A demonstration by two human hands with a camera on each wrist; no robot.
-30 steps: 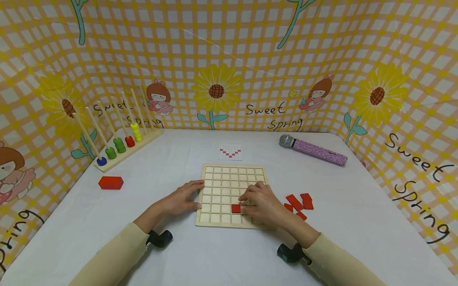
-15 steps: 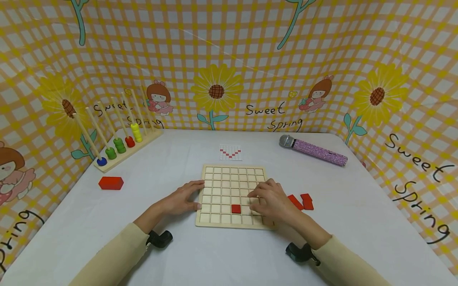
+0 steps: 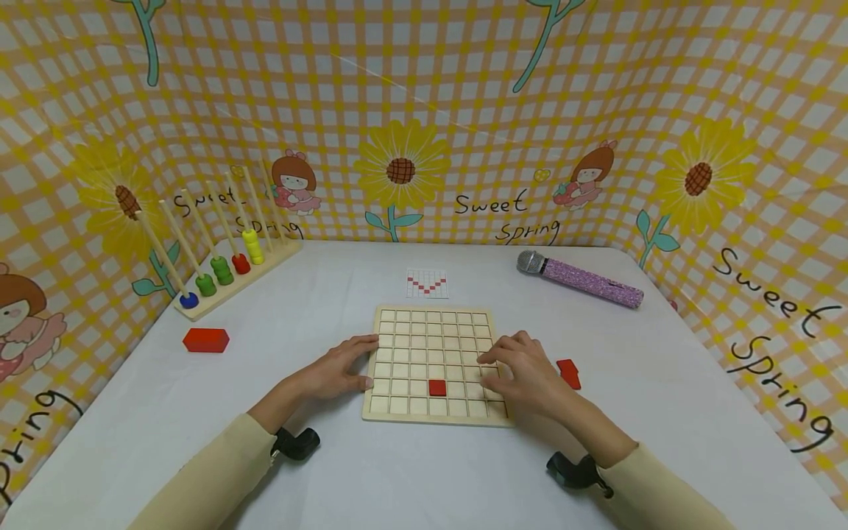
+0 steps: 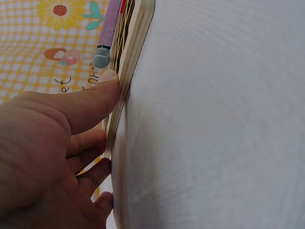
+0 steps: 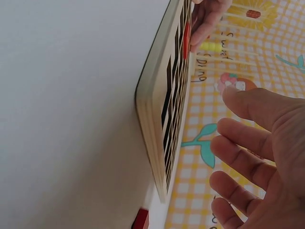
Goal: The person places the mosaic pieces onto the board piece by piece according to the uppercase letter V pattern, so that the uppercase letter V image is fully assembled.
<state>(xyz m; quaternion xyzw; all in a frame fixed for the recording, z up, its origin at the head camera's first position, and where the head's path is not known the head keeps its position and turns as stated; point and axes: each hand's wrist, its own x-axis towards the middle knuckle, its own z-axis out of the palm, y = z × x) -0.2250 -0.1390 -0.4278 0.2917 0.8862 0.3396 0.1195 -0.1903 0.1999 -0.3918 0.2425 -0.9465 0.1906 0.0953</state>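
Note:
A square wooden grid board (image 3: 419,346) lies flat on the white table. One red square tile (image 3: 437,388) sits in a cell of its second row from the front. My left hand (image 3: 333,369) rests with thumb and fingertips against the board's left edge; the left wrist view shows the thumb (image 4: 97,102) touching that edge. Over the right edge hovers my right hand (image 3: 526,374), fingers loosely bent, holding nothing; in the right wrist view its fingers (image 5: 243,157) are spread apart. Loose red tiles (image 3: 568,374) lie right of this hand, which hides some of them.
Behind the board lies a small card (image 3: 427,284) printed with a red V pattern. A glittery purple microphone (image 3: 589,282) is at the back right. To the left stand a peg abacus (image 3: 228,283) with coloured beads and a red block (image 3: 206,340).
My right hand has drawn back to the right from beside the red tile, uncovering cells and covering some loose tiles. The left hand has stayed at the board's edge.

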